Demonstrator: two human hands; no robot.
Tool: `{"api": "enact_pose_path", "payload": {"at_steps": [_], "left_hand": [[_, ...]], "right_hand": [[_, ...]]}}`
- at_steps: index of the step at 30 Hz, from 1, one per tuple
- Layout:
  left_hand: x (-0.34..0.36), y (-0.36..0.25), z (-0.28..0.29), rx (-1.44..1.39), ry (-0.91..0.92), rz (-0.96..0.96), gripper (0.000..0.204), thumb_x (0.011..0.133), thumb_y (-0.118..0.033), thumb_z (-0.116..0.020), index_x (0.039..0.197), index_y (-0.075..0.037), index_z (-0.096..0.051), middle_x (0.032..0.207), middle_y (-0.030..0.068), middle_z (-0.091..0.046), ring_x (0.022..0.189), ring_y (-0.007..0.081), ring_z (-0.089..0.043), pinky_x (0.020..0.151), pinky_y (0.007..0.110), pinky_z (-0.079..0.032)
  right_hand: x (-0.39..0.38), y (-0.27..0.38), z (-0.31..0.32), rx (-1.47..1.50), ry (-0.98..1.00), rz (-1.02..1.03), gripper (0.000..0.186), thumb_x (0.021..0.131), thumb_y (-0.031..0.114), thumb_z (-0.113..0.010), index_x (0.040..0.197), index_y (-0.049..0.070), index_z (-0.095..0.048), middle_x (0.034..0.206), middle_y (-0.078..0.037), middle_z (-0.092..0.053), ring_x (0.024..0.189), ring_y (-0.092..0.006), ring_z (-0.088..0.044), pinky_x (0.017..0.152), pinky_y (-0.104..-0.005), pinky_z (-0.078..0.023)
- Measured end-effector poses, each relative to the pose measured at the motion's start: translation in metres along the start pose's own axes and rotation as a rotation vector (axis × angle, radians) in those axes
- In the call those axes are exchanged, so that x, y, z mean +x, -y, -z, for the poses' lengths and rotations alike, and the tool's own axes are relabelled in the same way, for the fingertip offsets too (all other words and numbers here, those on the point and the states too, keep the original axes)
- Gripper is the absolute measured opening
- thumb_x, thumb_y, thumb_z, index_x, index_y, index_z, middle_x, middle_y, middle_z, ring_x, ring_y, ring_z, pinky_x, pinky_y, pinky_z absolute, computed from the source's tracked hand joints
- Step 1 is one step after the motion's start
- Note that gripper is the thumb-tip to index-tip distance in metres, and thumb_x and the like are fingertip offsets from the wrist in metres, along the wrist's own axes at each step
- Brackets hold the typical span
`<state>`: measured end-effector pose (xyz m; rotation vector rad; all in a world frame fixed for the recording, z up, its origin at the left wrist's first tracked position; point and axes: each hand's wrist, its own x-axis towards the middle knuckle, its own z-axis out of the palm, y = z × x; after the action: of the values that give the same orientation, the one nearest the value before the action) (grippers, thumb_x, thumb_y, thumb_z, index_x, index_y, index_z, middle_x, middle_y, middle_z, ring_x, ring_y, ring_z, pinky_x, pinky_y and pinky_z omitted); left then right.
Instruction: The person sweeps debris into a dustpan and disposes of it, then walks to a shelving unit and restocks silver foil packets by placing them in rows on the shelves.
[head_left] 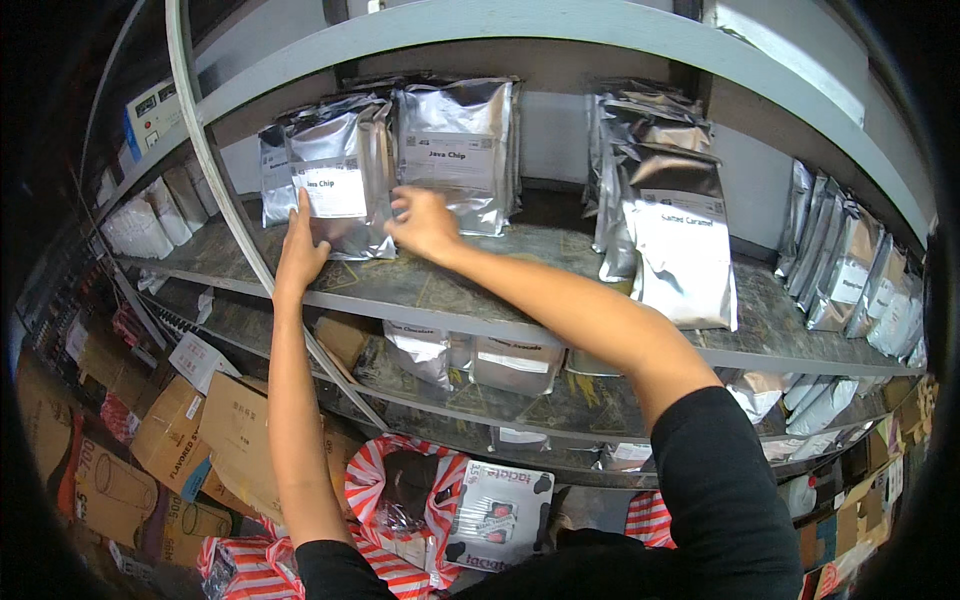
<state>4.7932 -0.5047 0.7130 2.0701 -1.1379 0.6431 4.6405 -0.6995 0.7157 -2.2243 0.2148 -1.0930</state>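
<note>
Foil pouch [340,170]: silver, white label on its face, standing upright at the left end of the grey metal shelf [500,290], front of a short row of like pouches.

Left hand [300,250]: flat against the lower left front of this pouch, fingers stretched upward and together, thumb apart; it presses on the pouch and does not close round it.

Right hand [425,222]: at the pouch's lower right edge, fingers loosely curled and partly spread, tips touching the foil. Whether it grips the pouch cannot be told.

Second foil pouch [460,150]: just beside the first on the right, upright, same label type, others stacked behind it.

Further pouches [680,240]: a leaning row well apart to the right on the same shelf.

Lower shelf [500,400]: holds more silver pouches lying flat.

Below left: cardboard boxes [200,430], stacked.

Below centre: red-and-white striped bag [375,490], with a printed carton [500,515] beside it.
</note>
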Motion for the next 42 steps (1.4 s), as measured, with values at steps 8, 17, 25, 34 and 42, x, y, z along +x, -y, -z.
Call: {"api": "enact_pose_path", "payload": {"at_steps": [8, 17, 25, 34, 42], "left_hand": [[-0.028, -0.059, -0.042, -0.076, -0.409, 0.072, 0.076, 0.087, -0.012, -0.064, 0.148, 0.01, -0.024, 0.15, 0.0302, -0.033, 0.141, 0.0399, -0.032, 0.117, 0.04, -0.026], [-0.033, -0.071, -0.035, -0.165, -0.572, 0.3, 0.064, 0.09, -0.016, -0.06, 0.144, 0.006, -0.034, 0.128, 0.0314, -0.057, 0.119, 0.0406, -0.057, 0.1, 0.045, -0.044], [-0.031, -0.054, -0.036, -0.187, -0.694, 0.203, 0.052, 0.09, -0.016, -0.058, 0.133, 0.008, -0.045, 0.122, 0.027, -0.058, 0.113, 0.0392, -0.057, 0.098, 0.045, -0.043], [-0.056, -0.162, -0.017, -0.54, -0.327, 0.061, 0.072, 0.102, -0.05, -0.039, 0.152, 0.0, -0.022, 0.148, 0.0286, -0.038, 0.137, 0.0378, -0.039, 0.114, 0.042, -0.029], [-0.017, -0.085, 0.027, -0.654, -0.624, 0.124, 0.078, 0.102, -0.055, -0.031, 0.152, 0.003, -0.017, 0.157, 0.026, -0.021, 0.146, 0.0371, -0.021, 0.118, 0.041, -0.018]], "right_hand": [[0.046, -0.056, 0.089, 0.022, -0.152, -0.59, 0.147, 0.052, 0.078, -0.077, 0.151, -0.005, -0.006, 0.153, -0.033, -0.017, 0.142, -0.045, -0.025, 0.113, -0.0509, -0.032], [0.046, -0.06, 0.081, 0.019, -0.351, -0.573, 0.123, 0.042, 0.066, -0.088, 0.13, -0.009, -0.048, 0.128, -0.029, -0.057, 0.119, -0.0379, -0.057, 0.1, -0.0388, -0.048], [0.011, -0.045, 0.103, 0.383, -0.403, -0.423, 0.077, 0.054, 0.034, -0.094, 0.107, -0.012, -0.062, 0.102, -0.02, -0.069, 0.088, -0.0288, -0.069, 0.078, -0.0364, -0.057], [-0.061, 0.036, 0.113, 0.796, -0.277, -0.14, 0.072, 0.051, 0.022, -0.097, 0.105, -0.004, -0.056, 0.096, -0.016, -0.068, 0.082, -0.0211, -0.068, 0.075, -0.0326, -0.057], [-0.025, 0.104, 0.005, 0.691, -0.373, 0.184, 0.065, 0.055, 0.025, -0.097, 0.101, -0.002, -0.059, 0.093, -0.011, -0.07, 0.082, -0.0178, -0.066, 0.075, -0.0311, -0.054]]}}
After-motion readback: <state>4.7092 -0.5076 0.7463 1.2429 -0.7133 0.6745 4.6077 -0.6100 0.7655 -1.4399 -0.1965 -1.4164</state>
